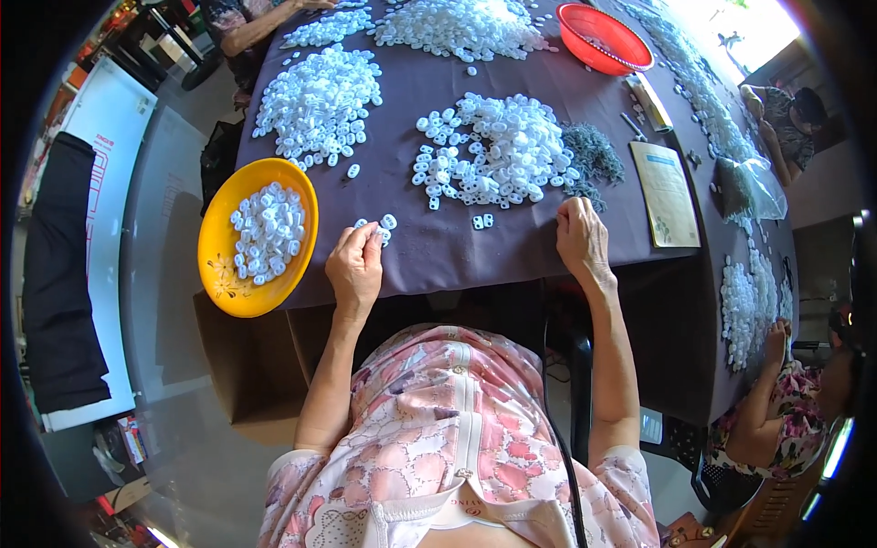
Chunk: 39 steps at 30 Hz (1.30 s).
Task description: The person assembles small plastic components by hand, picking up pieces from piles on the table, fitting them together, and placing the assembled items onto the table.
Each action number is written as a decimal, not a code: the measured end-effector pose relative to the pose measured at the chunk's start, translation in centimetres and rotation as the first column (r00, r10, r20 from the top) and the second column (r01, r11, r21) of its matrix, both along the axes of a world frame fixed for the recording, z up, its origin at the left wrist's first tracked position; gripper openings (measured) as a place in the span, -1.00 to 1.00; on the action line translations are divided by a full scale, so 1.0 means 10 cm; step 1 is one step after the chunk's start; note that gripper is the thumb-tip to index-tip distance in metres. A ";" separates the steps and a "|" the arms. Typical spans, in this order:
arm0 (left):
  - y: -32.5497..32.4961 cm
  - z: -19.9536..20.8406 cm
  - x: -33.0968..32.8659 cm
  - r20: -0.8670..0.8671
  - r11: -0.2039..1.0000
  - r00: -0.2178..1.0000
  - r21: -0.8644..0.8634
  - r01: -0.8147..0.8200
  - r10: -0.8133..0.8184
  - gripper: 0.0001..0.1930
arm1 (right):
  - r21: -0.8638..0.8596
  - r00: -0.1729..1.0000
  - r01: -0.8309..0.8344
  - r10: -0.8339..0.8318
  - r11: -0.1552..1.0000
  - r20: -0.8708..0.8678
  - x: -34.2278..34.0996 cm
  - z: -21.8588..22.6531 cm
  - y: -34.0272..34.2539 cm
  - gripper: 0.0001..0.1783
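Observation:
My left hand [354, 267] is closed in a pinch at the table's near edge. Small white two-holed plastic pieces [388, 222] show around its fingertips, and it seems to grip among them. My right hand [583, 239] is curled closed beside a pile of tiny grey-green parts [596, 153]; what its fingers hold, if anything, is hidden. Between my hands lie two white pieces with dark holes [482, 222]. Beyond them spreads a loose heap of the same white pieces [525, 146]. To the left, a yellow oval bowl [211, 242] contains more white pieces [271, 233].
More white heaps [320, 105] lie toward the far side, with a red basket [585, 55] at the far right. A booklet [667, 192] rests right of my right hand. Co-workers' arms [260, 32] show at the table's sides. Below the bowl stands a cardboard box [247, 365].

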<state>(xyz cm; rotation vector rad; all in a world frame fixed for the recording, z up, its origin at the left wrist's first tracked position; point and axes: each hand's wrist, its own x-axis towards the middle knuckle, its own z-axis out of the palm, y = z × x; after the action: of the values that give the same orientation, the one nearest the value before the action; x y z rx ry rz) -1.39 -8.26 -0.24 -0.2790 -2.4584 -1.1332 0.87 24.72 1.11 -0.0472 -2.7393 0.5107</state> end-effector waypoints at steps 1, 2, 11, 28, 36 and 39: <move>-0.01 0.00 0.00 0.001 1.000 1.000 0.000 0.003 -0.003 -0.90 | -0.003 1.000 0.006 -0.006 1.000 0.007 0.00 -0.01 0.00 -0.91; -0.01 0.00 0.00 0.011 1.000 1.000 0.007 0.005 -0.005 -0.90 | -0.018 1.000 0.017 -0.017 1.000 0.016 -0.01 -0.02 0.00 -0.93; 0.02 0.00 -0.02 0.001 1.000 1.000 -0.008 0.027 -0.027 -0.89 | 0.003 0.997 0.049 -0.048 0.999 -0.055 0.00 -0.10 0.01 -0.93; 0.00 -0.02 -0.02 -0.013 0.999 1.000 -0.029 0.014 -0.015 -0.88 | -0.366 0.990 0.062 -0.104 0.929 -0.095 -0.06 -0.10 0.12 -0.90; 0.01 -0.01 -0.01 -0.020 0.998 1.000 0.057 0.016 -0.015 -0.88 | -0.461 0.971 0.051 -0.153 0.886 -0.186 0.03 -0.04 0.09 -0.93; 0.08 0.07 0.04 -0.212 0.999 0.977 0.037 0.038 -0.029 -0.89 | -0.453 0.964 -0.021 -0.103 0.891 -0.247 0.10 0.03 -0.06 -0.93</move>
<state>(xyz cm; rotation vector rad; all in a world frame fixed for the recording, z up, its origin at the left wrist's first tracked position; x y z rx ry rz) -0.98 -7.43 0.43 -0.4082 -2.2500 -1.1058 1.90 24.12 1.41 -0.1420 -2.3004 1.0543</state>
